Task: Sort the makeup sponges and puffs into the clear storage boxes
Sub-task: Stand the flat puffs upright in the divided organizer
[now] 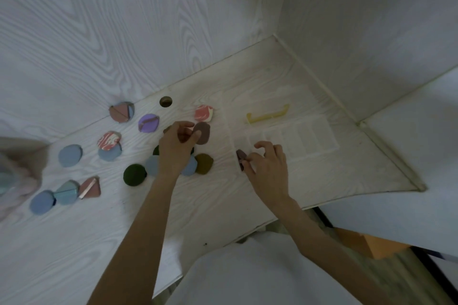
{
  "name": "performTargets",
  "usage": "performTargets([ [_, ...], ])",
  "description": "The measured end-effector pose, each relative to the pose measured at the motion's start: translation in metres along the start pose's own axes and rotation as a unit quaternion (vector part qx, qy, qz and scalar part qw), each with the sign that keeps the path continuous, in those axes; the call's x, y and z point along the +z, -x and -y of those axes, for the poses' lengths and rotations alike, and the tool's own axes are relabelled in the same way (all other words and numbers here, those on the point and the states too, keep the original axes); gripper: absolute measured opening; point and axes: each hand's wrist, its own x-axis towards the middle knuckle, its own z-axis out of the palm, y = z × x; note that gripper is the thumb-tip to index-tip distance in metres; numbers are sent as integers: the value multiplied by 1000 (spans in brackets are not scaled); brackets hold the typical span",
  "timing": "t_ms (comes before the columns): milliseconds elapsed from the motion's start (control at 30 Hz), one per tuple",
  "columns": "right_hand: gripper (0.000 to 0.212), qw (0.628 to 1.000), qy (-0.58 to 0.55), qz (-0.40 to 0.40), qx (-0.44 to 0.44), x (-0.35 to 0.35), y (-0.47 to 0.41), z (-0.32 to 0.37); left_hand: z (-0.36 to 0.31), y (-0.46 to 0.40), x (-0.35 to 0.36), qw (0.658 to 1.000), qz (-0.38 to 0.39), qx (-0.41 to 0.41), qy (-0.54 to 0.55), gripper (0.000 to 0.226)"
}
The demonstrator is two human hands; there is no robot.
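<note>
The fingers [244, 160] of the right hand [269, 169] were pinched on a small dark brown sponge [240, 156], and the other fingers were spread loose above it. The sponge was at the near left edge of the clear box [309, 140], which lay on the table [223, 205] to the right, with a yellow handle [267, 115] just beyond it. The thumb and fingertips [197, 134] of the left hand [177, 150] were half curled and touched the edge of a brown oval puff [203, 132]; I could not tell if they already gripped it. Under and around this hand lay blue, green and olive puffs, and more puffs were scattered far to the left.

The step seemed to be placing the brown sponge into a compartment, while the left hand fetched the next one. The next move probably needed a careful lowering into the correct compartment, because the clear walls were hard to see.
</note>
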Motion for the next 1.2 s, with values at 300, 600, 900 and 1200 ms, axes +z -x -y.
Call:
performTargets([
  [300, 11, 999, -30, -3, 30, -4, -2, 0, -38, 11, 25, 929, 163, 327, -62, 9],
  [600, 14, 998, -46, -14, 31, -5, -1, -2, -46, -13, 21, 826, 241, 447, -243, 8],
  [900, 14, 999, -31, -11, 36, -2, -1, 0, -54, -7, 44, 814, 303, 402, -291, 17],
  [1200, 20, 994, -89, -33, 58, -6, -4, -8, -30, 4, 48, 855, 262, 384, -230, 21],
])
